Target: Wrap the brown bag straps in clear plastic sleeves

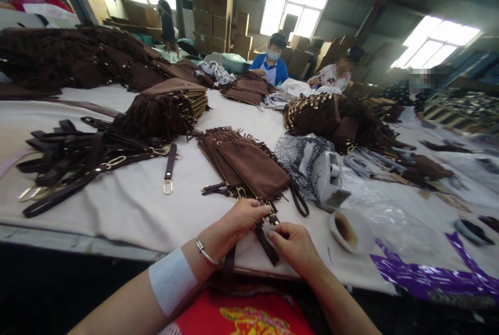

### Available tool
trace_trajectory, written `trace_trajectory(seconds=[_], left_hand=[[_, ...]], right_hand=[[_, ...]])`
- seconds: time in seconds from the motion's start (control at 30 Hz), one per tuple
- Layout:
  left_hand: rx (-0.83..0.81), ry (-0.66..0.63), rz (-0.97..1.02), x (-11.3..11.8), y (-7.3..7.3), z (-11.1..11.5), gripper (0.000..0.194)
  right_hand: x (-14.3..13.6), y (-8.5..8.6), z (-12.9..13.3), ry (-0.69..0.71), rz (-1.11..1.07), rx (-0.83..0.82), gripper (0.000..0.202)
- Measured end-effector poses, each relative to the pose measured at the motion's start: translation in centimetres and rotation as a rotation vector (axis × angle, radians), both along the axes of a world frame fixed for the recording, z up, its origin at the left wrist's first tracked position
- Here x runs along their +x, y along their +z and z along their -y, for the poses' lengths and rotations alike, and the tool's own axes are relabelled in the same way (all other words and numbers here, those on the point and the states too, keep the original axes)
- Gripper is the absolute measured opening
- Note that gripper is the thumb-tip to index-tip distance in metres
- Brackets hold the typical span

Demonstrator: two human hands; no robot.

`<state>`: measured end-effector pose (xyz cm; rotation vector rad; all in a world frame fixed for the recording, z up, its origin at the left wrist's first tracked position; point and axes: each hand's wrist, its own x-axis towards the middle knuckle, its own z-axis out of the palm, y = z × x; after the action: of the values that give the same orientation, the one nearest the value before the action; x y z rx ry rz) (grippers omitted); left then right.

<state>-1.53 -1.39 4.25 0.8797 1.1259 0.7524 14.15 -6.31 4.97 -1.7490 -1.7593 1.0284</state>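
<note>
In front of me lie brown fringed pouches (253, 163), overlapping, with zips along their edges. At their near edge my left hand (247, 218) is closed, thumb and fingers pinching a gold clasp (268, 209). My right hand (294, 244) is closed on a dark brown wrist strap (267, 245) just below that clasp. The strap hangs toward the table edge between my hands. Whether the clasp is hooked to the pouch cannot be made out. A short strap piece with a gold hook (168, 184) lies alone to the left.
A heap of dark straps (74, 155) lies left. Stacked fringed pouches (167, 103) stand behind, and more pouches (315, 116) to the right. A tape dispenser (329, 176), a white roll (351, 231) and purple plastic (421, 272) are right. Co-workers (271, 64) sit across the table.
</note>
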Motion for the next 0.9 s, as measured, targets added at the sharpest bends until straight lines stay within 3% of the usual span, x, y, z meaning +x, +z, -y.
trace_trajectory(seconds=[0.9], left_hand=[[0.024,0.037,-0.074,0.39,-0.07,0.22,0.033]], right_hand=[[0.09,-0.62,-0.32,-0.073,-0.209,-0.077,0.030]])
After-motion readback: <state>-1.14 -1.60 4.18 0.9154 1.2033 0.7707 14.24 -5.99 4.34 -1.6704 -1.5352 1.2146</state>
